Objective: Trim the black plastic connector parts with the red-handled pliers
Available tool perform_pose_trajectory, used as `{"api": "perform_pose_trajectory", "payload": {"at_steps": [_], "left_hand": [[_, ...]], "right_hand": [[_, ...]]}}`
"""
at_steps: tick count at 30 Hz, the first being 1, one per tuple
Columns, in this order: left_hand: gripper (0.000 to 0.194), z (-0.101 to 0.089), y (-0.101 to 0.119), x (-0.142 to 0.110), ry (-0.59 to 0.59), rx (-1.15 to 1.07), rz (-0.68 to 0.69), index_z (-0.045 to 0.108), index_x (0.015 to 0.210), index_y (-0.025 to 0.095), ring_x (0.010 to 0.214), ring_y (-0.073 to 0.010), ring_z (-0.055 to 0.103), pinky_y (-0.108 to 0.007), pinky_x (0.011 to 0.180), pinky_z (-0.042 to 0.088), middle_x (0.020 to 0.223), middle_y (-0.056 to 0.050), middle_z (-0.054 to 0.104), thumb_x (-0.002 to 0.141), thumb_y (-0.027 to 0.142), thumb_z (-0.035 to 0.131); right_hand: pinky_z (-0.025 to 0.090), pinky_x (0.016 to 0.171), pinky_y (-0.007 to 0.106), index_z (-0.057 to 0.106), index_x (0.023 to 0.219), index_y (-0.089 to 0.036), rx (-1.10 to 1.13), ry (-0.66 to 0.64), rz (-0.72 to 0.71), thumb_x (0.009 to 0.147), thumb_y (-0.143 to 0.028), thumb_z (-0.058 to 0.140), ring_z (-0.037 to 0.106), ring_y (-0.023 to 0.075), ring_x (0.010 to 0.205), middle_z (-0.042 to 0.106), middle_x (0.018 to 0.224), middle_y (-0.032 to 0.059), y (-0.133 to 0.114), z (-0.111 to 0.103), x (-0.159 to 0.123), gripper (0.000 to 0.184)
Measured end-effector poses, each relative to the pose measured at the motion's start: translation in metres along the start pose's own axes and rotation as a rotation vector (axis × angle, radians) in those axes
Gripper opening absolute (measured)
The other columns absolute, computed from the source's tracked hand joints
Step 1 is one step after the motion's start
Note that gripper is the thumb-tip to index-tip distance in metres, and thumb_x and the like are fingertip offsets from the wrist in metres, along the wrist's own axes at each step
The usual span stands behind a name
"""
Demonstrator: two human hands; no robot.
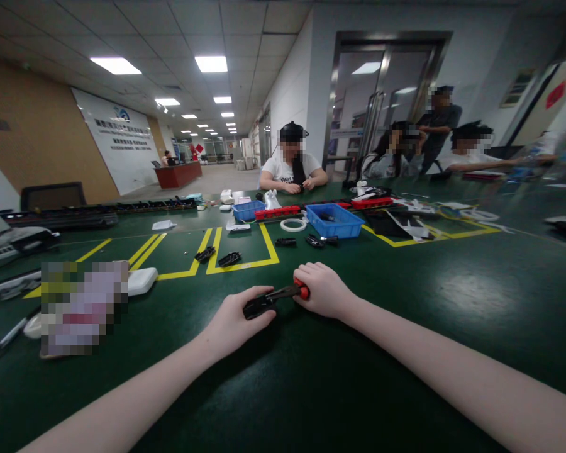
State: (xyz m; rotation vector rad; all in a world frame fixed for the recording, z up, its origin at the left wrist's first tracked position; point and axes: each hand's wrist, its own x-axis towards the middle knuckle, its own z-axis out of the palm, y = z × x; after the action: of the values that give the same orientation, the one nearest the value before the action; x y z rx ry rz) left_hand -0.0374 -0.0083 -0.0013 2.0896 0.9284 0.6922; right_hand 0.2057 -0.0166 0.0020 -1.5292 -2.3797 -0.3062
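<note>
Low over the green table (283, 390), my left hand (236, 321) grips a small black plastic part (260, 306) between thumb and fingers. Red-handled pliers (285, 292) are closed in my right hand (323, 289), their dark jaws reaching left to the black part's upper end. Whether the jaws pinch it or only touch it I cannot tell. Farther out lie similar black parts: one (204, 254) by a yellow tape line, another (229, 258) inside a taped box, and more (315, 240) beside the blue bin.
A blue bin (334, 228) and a smaller blue bin (248, 210) stand ahead, near a white tape roll (294, 224) and a red strip (277, 214). At left lie a blurred-out phone-like object (85, 308) and a white case (141, 281). A person (293, 163) sits opposite.
</note>
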Motion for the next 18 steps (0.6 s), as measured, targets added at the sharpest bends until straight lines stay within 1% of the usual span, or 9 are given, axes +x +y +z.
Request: {"api": "perform_pose_trajectory", "payload": {"at_steps": [4,14,18], "left_hand": [[0.047,0.0010,-0.0008,0.0003,0.004,0.000,-0.008,0.064,0.132,0.021,0.096,-0.0230,0.069,-0.035,0.089,0.053,0.114,-0.004,0.073,0.087,0.033,0.067],[0.048,-0.0002,-0.0013,0.0007,0.000,0.004,-0.027,0.066,0.131,0.020,0.107,-0.0269,0.068,-0.039,0.093,0.052,0.120,-0.006,0.073,0.087,0.037,0.068],[0.047,-0.0013,-0.0005,0.0008,-0.022,-0.009,-0.040,0.067,0.130,0.021,0.107,-0.0273,0.067,-0.040,0.093,0.051,0.119,-0.005,0.073,0.087,0.039,0.067]], "right_hand": [[0.036,0.073,0.032,0.054,0.078,-0.021,-0.004,-0.021,-0.006,0.079,-0.028,0.068,0.055,0.0210,0.079,0.064,0.084,0.0053,-0.0009,-0.0004,0.0003,0.016],[0.037,0.073,0.032,0.054,0.078,-0.020,0.000,-0.049,-0.011,0.080,-0.026,0.068,0.056,0.0205,0.078,0.064,0.085,0.0059,-0.0016,-0.0023,0.0010,0.015],[0.037,0.073,0.032,0.054,0.079,-0.020,0.002,-0.052,-0.014,0.080,-0.024,0.068,0.055,0.0204,0.078,0.064,0.085,0.0060,-0.0020,-0.0029,0.0010,0.014]]}}
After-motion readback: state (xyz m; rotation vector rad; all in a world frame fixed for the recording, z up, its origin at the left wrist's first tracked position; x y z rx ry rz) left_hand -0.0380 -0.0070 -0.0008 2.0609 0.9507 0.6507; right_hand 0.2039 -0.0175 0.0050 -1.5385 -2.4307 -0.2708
